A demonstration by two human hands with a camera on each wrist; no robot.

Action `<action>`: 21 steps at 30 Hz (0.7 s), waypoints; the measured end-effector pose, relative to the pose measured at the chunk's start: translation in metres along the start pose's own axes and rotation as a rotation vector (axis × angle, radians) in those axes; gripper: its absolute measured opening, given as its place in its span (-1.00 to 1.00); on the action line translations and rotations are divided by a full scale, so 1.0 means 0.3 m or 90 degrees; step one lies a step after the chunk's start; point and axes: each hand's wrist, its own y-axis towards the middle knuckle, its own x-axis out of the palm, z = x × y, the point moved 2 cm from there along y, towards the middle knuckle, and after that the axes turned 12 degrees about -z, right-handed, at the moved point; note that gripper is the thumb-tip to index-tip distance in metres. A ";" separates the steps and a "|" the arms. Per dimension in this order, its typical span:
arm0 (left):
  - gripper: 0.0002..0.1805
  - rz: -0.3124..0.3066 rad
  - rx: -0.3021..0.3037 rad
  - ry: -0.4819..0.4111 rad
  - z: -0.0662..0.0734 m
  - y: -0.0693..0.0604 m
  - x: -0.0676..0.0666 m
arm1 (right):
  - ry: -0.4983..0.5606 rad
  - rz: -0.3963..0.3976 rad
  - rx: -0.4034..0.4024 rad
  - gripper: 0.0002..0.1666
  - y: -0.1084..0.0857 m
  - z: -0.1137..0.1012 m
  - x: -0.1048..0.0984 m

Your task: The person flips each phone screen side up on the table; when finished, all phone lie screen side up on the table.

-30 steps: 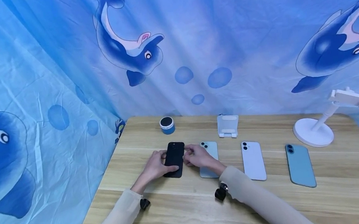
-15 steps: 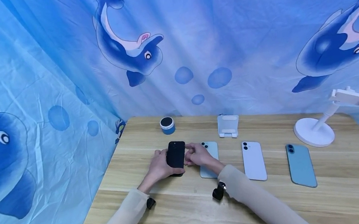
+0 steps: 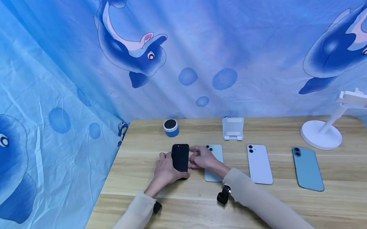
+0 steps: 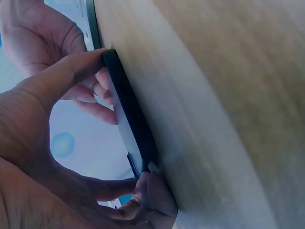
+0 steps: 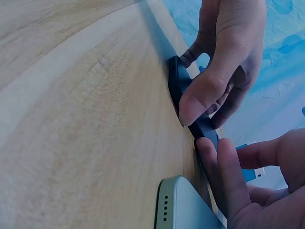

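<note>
A black smartphone (image 3: 181, 156) lies back up at the left of the wooden table, its camera bump at the far end. My left hand (image 3: 167, 171) grips it across its width, thumb (image 5: 191, 109) at the near right edge and fingers round the left edge. From the right, my right hand (image 3: 205, 159) holds the other long edge with bent fingers, partly hidden in the head view. Beneath the right hand lies a pale mint smartphone (image 3: 215, 169), back up and partly covered. A white smartphone (image 3: 260, 168) and a teal smartphone (image 3: 307, 170) lie farther right.
Behind the black phone stands a small blue and white round speaker (image 3: 171, 128). A white folding phone stand (image 3: 233, 128) is at the back middle. At the back right rises a round-based white holder (image 3: 320, 135). Blue dolphin cloth (image 3: 196, 45) borders the wooden table (image 3: 195, 219).
My left hand has shifted right and covers more of the black phone's left side. The phone has moved slightly right, towards my right hand, which has barely moved.
</note>
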 end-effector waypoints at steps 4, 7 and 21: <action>0.16 -0.001 0.013 0.013 0.014 -0.001 -0.004 | 0.009 0.008 0.003 -0.37 -0.003 0.001 -0.004; 0.09 -0.003 0.018 0.009 0.019 -0.005 -0.005 | 0.022 0.010 0.009 -0.37 -0.005 0.002 -0.003; 0.04 -0.055 0.010 -0.059 -0.016 -0.001 -0.048 | 0.046 0.015 -0.027 -0.32 -0.007 0.009 0.014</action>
